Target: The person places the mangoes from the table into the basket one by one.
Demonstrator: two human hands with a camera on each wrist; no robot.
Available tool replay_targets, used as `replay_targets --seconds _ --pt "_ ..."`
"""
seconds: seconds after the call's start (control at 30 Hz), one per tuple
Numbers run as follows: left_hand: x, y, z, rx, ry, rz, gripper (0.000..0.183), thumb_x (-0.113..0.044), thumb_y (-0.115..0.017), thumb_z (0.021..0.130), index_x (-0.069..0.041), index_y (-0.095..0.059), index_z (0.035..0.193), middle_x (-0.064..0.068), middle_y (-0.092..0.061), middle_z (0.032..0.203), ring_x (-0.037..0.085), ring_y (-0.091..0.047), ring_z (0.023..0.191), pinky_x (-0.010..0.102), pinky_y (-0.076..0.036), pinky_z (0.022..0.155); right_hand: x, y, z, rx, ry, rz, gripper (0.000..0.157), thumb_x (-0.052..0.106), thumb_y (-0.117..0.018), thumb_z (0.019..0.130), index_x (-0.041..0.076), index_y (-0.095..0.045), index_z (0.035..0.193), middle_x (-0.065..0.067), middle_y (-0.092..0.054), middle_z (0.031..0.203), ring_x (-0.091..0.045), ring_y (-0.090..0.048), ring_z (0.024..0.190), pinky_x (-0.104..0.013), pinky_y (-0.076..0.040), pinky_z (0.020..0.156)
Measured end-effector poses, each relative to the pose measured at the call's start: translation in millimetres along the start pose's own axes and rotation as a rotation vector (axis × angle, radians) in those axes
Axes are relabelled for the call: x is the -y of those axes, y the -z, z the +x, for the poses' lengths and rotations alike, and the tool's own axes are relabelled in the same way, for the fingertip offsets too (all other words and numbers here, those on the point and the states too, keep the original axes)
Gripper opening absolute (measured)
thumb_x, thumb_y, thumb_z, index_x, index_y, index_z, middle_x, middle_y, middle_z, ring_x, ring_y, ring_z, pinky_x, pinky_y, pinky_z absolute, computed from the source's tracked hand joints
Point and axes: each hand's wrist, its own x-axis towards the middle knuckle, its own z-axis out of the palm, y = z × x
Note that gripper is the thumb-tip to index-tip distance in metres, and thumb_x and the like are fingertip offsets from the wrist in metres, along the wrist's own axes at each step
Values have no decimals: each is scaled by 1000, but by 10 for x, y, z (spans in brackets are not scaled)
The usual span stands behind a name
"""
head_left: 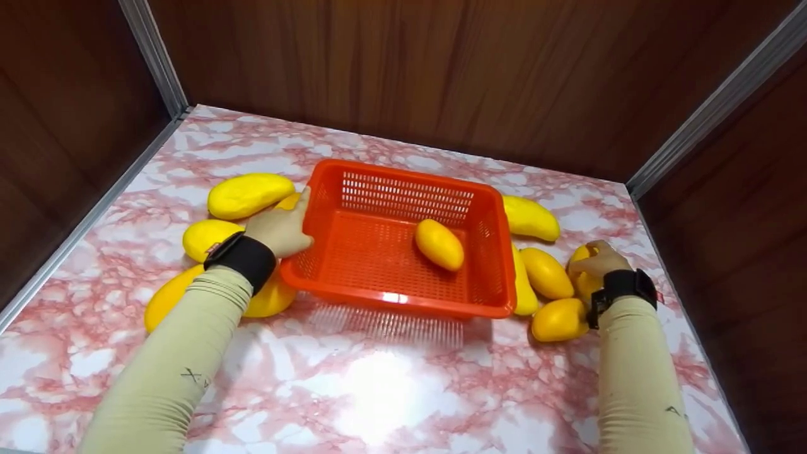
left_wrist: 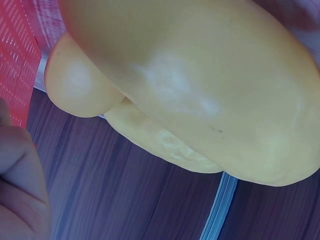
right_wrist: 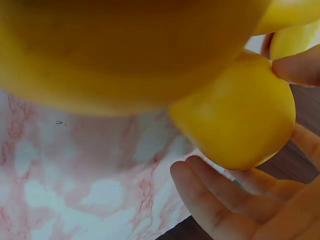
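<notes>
My left hand point(head_left: 277, 230) holds the left rim of a red plastic basket point(head_left: 397, 301), its thumb over the edge. One yellow mango point(head_left: 439, 244) lies inside, toward the basket's right side. Over at the right, my right hand point(head_left: 602, 260) has its thumb and fingers around another mango point(right_wrist: 240, 115). That mango is partly hidden by the hand in the head view. Close beside this hand are two more mangoes, one nearer the basket point(head_left: 547, 273) and one by the wrist point(head_left: 559, 320).
Larger yellow mangoes point(head_left: 251, 195) lie left of the basket, some partly behind my left arm. Two long yellow mangoes point(head_left: 531, 219) rest along the basket's right side. Dark wood-grain panels point(head_left: 403, 75) enclose the pink-and-white marbled table point(head_left: 284, 391) at back and sides.
</notes>
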Motion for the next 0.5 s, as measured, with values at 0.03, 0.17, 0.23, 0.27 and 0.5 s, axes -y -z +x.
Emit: replay_targets --seconds 0.03,0.17,0.23,0.27,0.5 --pt "-1 -2 2 -3 0 3 93 -27 -57 86 -10 -4 160 25 -65 116 36 -63 87 46 -48 77 -4 4 7 -4 7 -18 102 28 -70 83 13 -4 159 -29 -20 157 -43 -31 130 -56 -25 116" --pt "-2 -5 11 2 5 8 93 -26 -57 85 -10 -4 160 23 -66 105 37 -63 88 47 -48 78 -20 17 33 -38 45 -131 90 33 -68 87 5 -16 154 -32 -29 149 -45 -36 123 -57 -29 113" --pt "1 -2 12 4 7 6 93 -27 -57 86 -11 -3 160 23 -67 106 37 -63 88 47 -48 78 -30 21 48 -57 41 -146 86 34 -68 88 3 -19 152 -33 -30 148 -46 -37 123 -57 -29 113" --pt "2 0 11 5 7 5 93 -27 -57 86 -11 -3 160 24 -66 108 37 -63 89 47 -48 79 -35 22 52 -72 50 -174 84 35 -68 89 0 -21 150 -34 -31 147 -46 -38 122 -57 -30 112" --pt "9 5 12 10 8 4 94 -27 -57 86 -11 -1 160 25 -65 110 37 -63 87 46 -48 75 -52 30 66 -74 20 -131 88 33 -69 89 0 -17 152 -35 -29 147 -46 -36 122 -58 -29 112"
